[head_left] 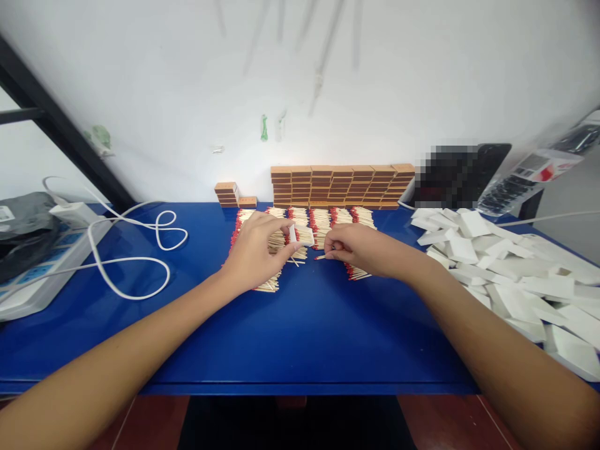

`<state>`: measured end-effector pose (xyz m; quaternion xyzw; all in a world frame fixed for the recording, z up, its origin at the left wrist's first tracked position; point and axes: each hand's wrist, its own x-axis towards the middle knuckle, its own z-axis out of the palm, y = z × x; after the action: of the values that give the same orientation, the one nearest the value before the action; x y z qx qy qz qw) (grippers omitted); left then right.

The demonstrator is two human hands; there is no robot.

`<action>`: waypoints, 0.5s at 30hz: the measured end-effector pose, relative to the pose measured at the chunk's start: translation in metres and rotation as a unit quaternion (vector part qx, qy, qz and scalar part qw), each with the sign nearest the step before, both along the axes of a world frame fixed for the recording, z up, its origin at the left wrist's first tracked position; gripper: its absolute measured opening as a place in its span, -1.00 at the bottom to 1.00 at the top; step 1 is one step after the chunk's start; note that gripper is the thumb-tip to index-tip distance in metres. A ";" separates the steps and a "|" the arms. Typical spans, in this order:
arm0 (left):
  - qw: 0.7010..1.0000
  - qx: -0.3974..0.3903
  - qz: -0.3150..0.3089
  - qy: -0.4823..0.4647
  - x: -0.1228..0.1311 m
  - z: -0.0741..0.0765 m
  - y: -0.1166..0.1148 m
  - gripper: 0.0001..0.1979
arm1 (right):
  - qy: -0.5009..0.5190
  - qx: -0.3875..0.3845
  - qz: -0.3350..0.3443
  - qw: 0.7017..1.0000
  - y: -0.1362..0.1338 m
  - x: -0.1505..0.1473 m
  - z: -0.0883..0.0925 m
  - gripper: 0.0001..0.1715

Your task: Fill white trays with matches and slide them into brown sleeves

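Rows of red-tipped matches (323,225) lie on the blue table (300,337) in front of me. My left hand (255,250) is closed around a small white matchbox tray (300,235), held just above the matches. Close to its right, my right hand (359,249) pinches a few matches (321,256) by their ends, tips pointing toward the tray. The two hands are a few centimetres apart.
Stacked brown matchboxes (340,186) line the wall behind the matches, with a smaller stack (229,195) to their left. A heap of white box trays (510,275) covers the right side. A white cable (135,250) and power strip (42,269) lie at the left.
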<state>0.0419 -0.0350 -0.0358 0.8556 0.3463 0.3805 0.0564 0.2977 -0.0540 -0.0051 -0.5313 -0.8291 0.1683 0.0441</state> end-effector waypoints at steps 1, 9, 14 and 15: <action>1.000 -0.001 0.002 0.001 0.000 0.001 0.000 -0.71 | -0.002 -0.002 -0.002 1.000 0.000 0.000 0.000 -0.81; 1.000 0.000 0.010 0.004 0.000 0.002 0.000 -0.69 | 0.067 0.098 0.007 0.993 0.003 0.013 -0.001 -0.82; 1.000 -0.010 -0.010 -0.015 0.003 0.002 -0.004 -0.68 | 0.163 0.172 -0.008 0.972 -0.002 0.004 0.003 -0.79; 1.000 -0.011 -0.015 -0.019 0.004 0.003 -0.005 -0.69 | 0.182 0.171 -0.004 0.968 -0.003 0.000 0.003 -0.80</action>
<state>0.0454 -0.0399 -0.0328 0.8528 0.3362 0.3918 0.0783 0.2981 -0.0572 -0.0023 -0.4795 -0.8216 0.1172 0.2851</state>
